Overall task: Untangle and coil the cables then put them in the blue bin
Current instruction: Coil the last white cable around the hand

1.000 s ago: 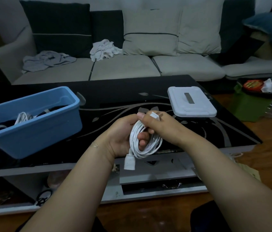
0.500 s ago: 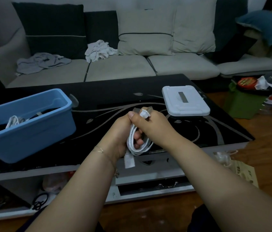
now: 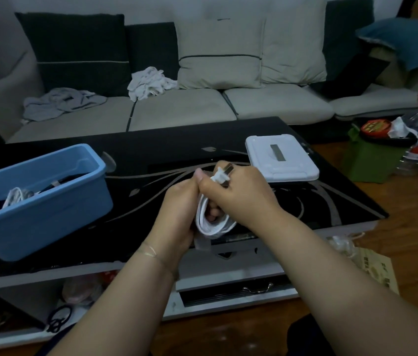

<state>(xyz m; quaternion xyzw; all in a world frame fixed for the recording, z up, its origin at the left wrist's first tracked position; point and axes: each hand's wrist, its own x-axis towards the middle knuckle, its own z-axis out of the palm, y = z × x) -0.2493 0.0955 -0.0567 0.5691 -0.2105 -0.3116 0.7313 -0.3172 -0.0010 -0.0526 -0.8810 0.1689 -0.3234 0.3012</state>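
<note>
Head view: both forearms reach forward over the near edge of a black glass table (image 3: 228, 140).
Left hand (image 3: 177, 217): its fingers are curled around a white cable coil (image 3: 214, 224); the fingertips show through the middle of the loops.
Right hand (image 3: 238, 199): it lies over the top of the coil and pinches the white plug (image 3: 222, 176) between thumb and fingers; the metal prongs point up and away.
Cable coil: it is held in the air between the two hands, above the front edge of the table, wound in several loops. A blurred white end hangs under the left hand.
Blue bin (image 3: 35, 201): it stands on the left part of the table, well apart from the hands. Inside are a white cable (image 3: 14, 197) and some dark cables.
White lid (image 3: 281, 158): it lies flat on the table, just beyond the right hand.
Sofa (image 3: 182, 106): it stands behind the table, with cushions and two crumpled cloths on the seat.
Floor at right: a green box (image 3: 372, 160) and plastic bottles.
</note>
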